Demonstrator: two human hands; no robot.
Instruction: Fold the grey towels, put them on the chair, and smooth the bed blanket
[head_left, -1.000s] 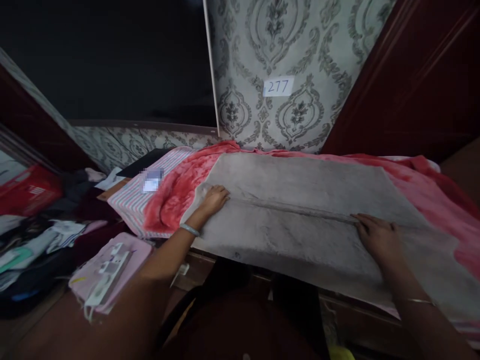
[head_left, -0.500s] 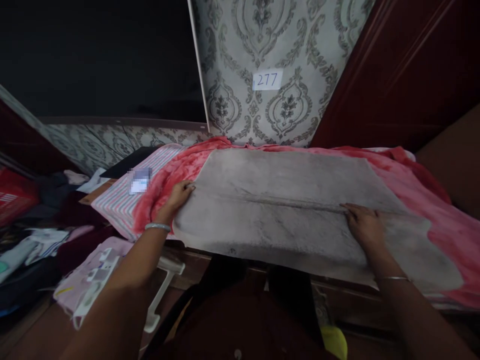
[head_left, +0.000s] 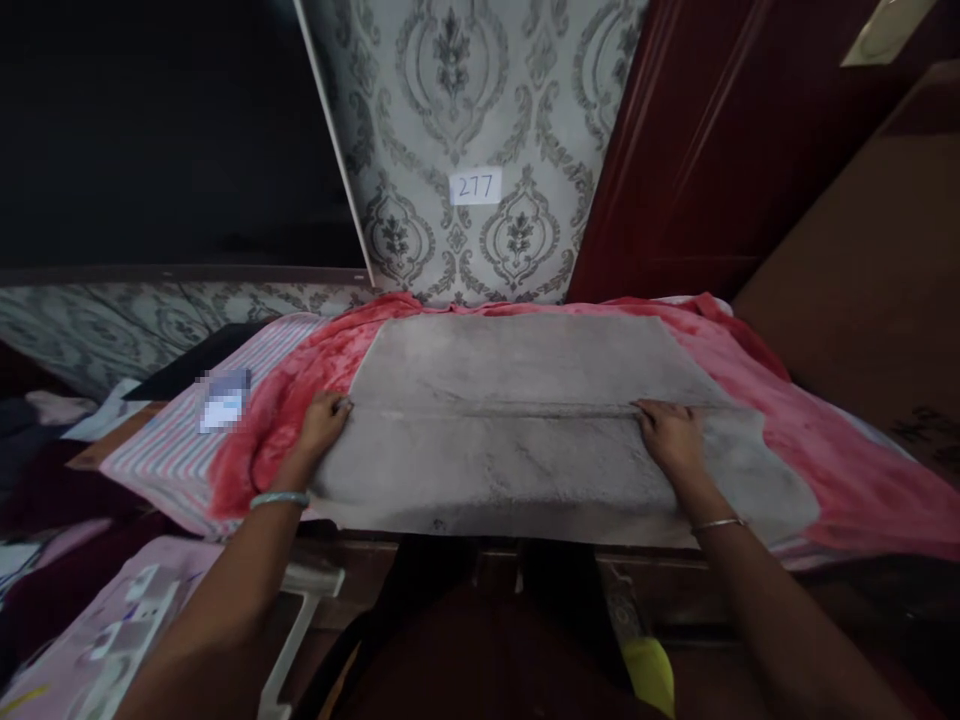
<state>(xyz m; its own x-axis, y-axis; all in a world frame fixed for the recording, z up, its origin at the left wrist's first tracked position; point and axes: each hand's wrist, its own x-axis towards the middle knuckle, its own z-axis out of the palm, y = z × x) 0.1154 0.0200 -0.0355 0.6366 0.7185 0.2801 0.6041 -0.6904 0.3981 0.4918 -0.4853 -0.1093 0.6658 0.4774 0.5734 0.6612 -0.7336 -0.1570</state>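
Observation:
A large grey cloth (head_left: pixel 487 470) lies spread over a red plush blanket (head_left: pixel 262 440), with a raised crease running across its middle. My left hand (head_left: pixel 324 425) is closed on the cloth's left edge, at the end of that crease. Further right, my right hand (head_left: pixel 671 435) pinches the crease itself, its fingers pressed together on the fabric. Below the crease the cloth looks slightly wrinkled, and its front edge hangs at the near side of the surface.
A striped cloth (head_left: pixel 165 450) carries a blurred-out small object (head_left: pixel 223 400) at the left. Behind are a large dark screen (head_left: pixel 165 140) and a paper marked 277 (head_left: pixel 475 186) on the wall. Clothes (head_left: pixel 67 600) and a white plastic item (head_left: pixel 131 640) lie lower left.
The camera view has turned to the right, so everything sits further left in the picture. Both hands keep their hold on the grey cloth.

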